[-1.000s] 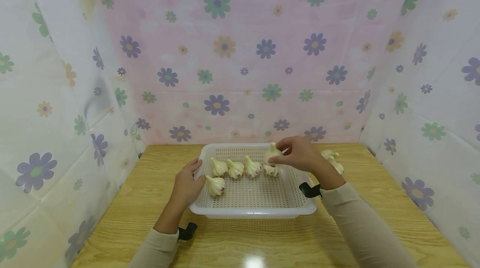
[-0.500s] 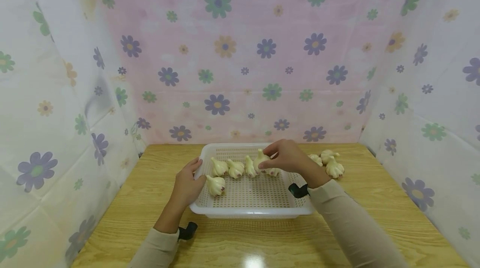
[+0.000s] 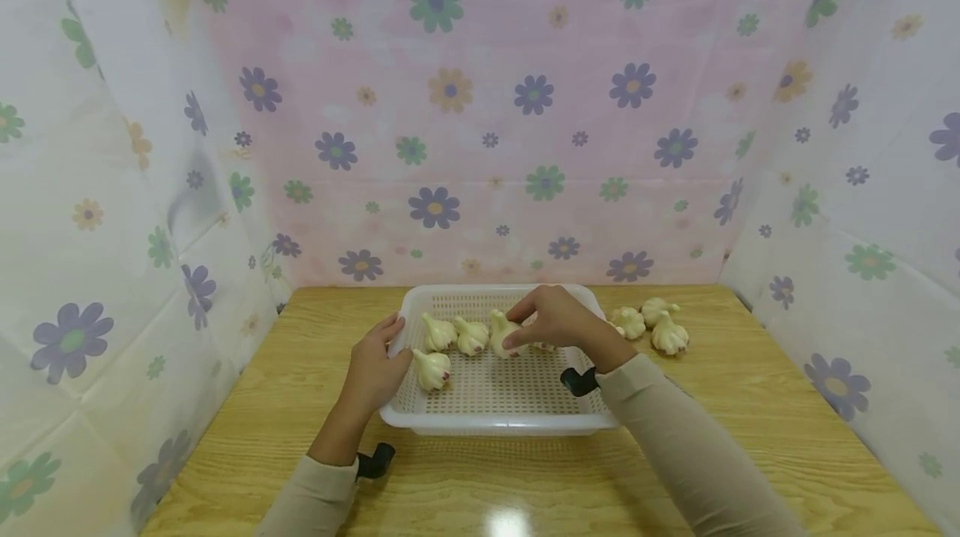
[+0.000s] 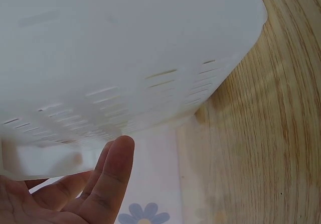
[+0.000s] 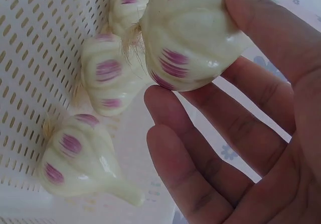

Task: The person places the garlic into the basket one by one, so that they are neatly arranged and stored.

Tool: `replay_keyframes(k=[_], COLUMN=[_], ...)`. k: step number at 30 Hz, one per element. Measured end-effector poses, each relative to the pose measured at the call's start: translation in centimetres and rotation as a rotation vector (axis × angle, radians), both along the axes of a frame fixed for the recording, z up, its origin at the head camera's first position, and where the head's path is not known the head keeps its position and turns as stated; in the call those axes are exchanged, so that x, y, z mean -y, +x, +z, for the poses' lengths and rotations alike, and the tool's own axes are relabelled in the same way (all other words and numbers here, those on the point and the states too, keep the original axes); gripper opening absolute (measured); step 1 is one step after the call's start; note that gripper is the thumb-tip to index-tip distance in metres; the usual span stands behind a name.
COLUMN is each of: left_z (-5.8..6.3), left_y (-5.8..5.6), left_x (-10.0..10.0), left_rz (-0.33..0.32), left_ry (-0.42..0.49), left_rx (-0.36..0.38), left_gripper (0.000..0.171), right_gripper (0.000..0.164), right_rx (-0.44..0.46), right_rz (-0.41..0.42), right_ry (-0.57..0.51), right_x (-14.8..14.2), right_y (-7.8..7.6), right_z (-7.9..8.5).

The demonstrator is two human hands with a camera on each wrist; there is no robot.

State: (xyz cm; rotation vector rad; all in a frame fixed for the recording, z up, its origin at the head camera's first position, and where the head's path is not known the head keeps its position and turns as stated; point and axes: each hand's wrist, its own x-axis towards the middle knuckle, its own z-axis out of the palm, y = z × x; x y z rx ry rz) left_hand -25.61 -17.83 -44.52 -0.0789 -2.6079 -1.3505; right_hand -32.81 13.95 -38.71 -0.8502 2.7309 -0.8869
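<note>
My right hand (image 3: 558, 322) pinches a garlic bulb (image 3: 504, 335) between thumb and fingers over the back part of a white plastic basket (image 3: 502, 422). In the right wrist view that held bulb (image 5: 193, 38) has purple streaks and hangs clear of the perforated basket floor. Other bulbs sit in the basket: two toward the back left (image 3: 471, 337) and one garlic bulb (image 3: 431, 370) nearer the left wall. Another is mostly hidden behind my right hand. My left hand (image 3: 378, 366) grips the basket's left rim, thumb over the top, with fingers along the outside wall in the left wrist view.
Several more garlic bulbs (image 3: 670, 335) lie on the wooden table (image 3: 750, 437) to the right of the basket. Flowered cloth (image 3: 487, 103) encloses the table at the back and both sides.
My right hand has moved left and lower with its garlic bulb, from the basket's back right toward the middle of the back row. The left hand stays on the rim.
</note>
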Motion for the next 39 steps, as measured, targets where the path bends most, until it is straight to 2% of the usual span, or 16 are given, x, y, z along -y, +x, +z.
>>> replay_keyframes(k=[8,20,30,39], left_z=[0.0,-0.2,0.0,-0.1], left_y=[-0.1,-0.2,0.0,0.0], left_x=[-0.1,-0.1,0.0,0.1], left_rz=[0.002,-0.007,-0.003,-0.001], left_ry=[-0.004,0.002,-0.006,0.013], left_rx=[-0.001,0.008,-0.008,-0.003], left_gripper=[0.061,0.061,0.061,0.060], right_gripper=[0.045,0.043,0.039,0.032], right_rx=[0.073,0.165,0.193,0.211], right_rz=[0.012,-0.017,0.024,0.025], right_ry=[-0.011,0.042,0.053,0.066], right_x=[1.0,2.4,4.2,5.8], right_y=[-0.3,-0.9,-0.7,-0.5], right_z=[-0.4,-1.6,-2.0,-1.8])
